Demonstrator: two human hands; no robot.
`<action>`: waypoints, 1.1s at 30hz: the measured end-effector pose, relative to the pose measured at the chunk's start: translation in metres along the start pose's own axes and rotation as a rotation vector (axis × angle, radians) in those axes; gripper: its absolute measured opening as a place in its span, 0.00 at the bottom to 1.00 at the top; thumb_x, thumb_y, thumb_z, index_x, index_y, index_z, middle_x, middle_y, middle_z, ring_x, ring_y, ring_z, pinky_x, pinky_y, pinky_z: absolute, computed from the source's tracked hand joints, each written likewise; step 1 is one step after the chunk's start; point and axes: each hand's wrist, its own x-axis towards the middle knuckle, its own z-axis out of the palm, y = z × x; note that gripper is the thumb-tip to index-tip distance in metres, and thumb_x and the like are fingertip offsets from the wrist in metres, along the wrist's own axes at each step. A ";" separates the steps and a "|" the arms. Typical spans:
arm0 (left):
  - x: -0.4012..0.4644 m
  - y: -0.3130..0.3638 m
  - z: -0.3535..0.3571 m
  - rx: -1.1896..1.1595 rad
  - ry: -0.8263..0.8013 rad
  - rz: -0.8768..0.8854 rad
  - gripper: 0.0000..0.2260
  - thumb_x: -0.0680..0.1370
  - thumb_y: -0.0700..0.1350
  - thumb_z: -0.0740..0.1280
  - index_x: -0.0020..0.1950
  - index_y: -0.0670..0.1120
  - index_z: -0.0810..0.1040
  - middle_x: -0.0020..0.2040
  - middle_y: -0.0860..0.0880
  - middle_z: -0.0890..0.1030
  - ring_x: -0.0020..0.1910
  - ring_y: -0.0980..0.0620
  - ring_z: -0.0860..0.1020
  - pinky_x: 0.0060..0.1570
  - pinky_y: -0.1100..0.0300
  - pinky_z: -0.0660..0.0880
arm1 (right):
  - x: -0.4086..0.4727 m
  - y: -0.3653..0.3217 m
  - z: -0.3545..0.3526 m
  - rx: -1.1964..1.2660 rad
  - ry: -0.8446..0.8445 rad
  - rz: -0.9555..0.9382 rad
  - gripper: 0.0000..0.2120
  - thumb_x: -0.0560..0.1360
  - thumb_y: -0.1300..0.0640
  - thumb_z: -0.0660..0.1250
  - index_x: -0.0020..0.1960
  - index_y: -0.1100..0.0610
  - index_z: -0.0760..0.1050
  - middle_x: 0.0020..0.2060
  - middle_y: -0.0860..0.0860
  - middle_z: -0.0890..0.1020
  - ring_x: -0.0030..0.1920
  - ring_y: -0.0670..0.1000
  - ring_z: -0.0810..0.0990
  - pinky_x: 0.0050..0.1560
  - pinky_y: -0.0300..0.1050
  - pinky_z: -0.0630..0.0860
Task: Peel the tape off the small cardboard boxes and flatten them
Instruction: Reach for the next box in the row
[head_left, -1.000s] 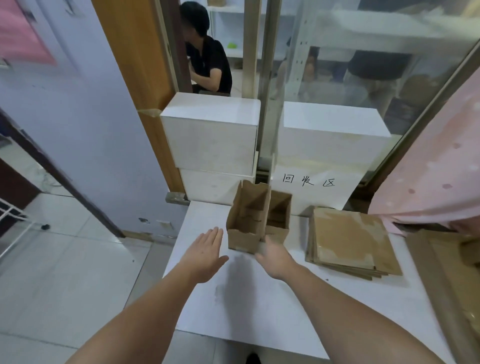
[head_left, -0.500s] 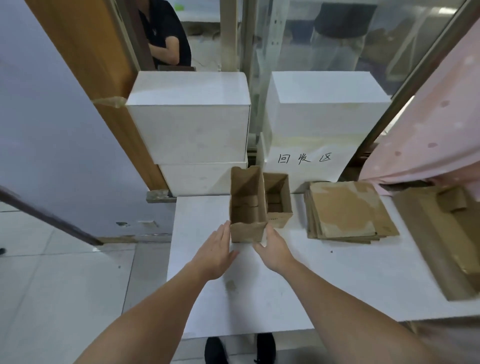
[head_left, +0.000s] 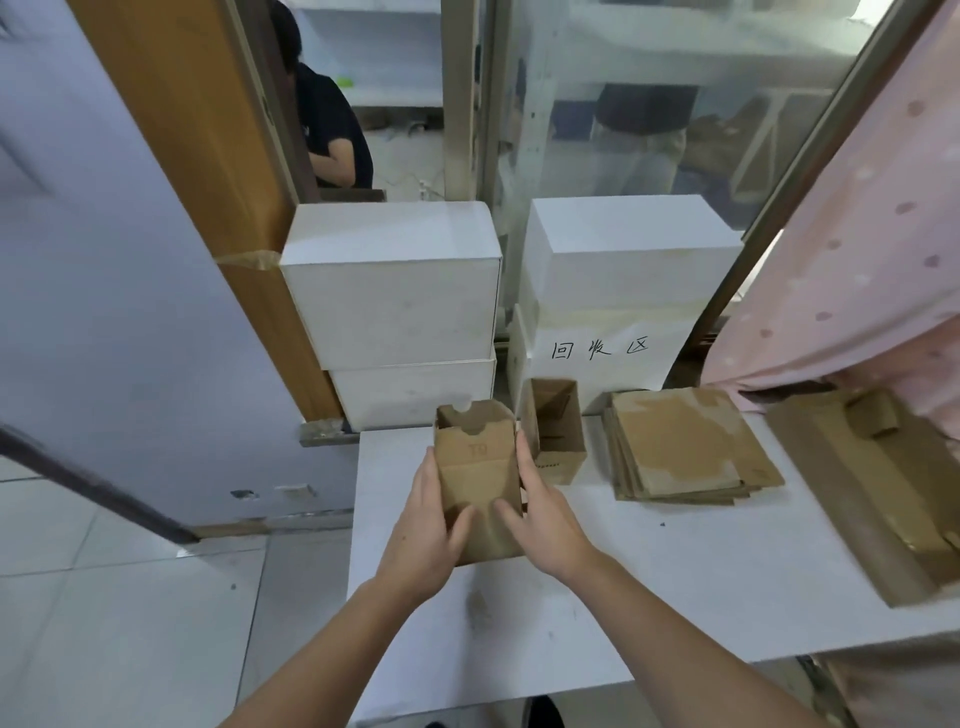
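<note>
Just left of the second open box (head_left: 554, 430) on the table (head_left: 727, 561), both hands, left hand (head_left: 423, 525) and right hand (head_left: 540, 512), grasp the upright box (head_left: 475, 478) by its sides, evidently at pick-up; next, find its tape seam, not visible here, and peel.

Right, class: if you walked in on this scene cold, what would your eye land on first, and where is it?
First, the two hands, left hand and right hand, gripping a small brown cardboard box at the middle of the white table. Just behind it stands a second open box, and to the right lies a stack of flattened cardboard.
</note>
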 end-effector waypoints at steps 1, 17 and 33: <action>-0.001 0.001 -0.002 0.006 0.014 -0.008 0.40 0.82 0.53 0.67 0.83 0.62 0.41 0.79 0.61 0.60 0.75 0.62 0.64 0.69 0.56 0.72 | -0.002 -0.005 -0.001 0.020 0.017 -0.014 0.44 0.81 0.50 0.63 0.76 0.28 0.31 0.71 0.46 0.74 0.62 0.52 0.78 0.63 0.54 0.76; 0.040 0.125 -0.009 0.066 -0.099 0.293 0.54 0.66 0.72 0.73 0.83 0.66 0.44 0.82 0.67 0.37 0.78 0.69 0.47 0.72 0.59 0.61 | -0.013 -0.024 -0.125 0.356 0.291 -0.103 0.31 0.83 0.51 0.64 0.78 0.29 0.55 0.70 0.36 0.73 0.66 0.43 0.77 0.66 0.52 0.77; 0.077 0.254 0.134 -0.315 0.119 0.181 0.40 0.67 0.62 0.82 0.77 0.64 0.70 0.81 0.55 0.63 0.78 0.55 0.67 0.66 0.48 0.78 | -0.027 0.078 -0.308 0.407 -0.073 -0.222 0.52 0.63 0.41 0.83 0.79 0.33 0.56 0.71 0.36 0.72 0.70 0.41 0.74 0.66 0.50 0.77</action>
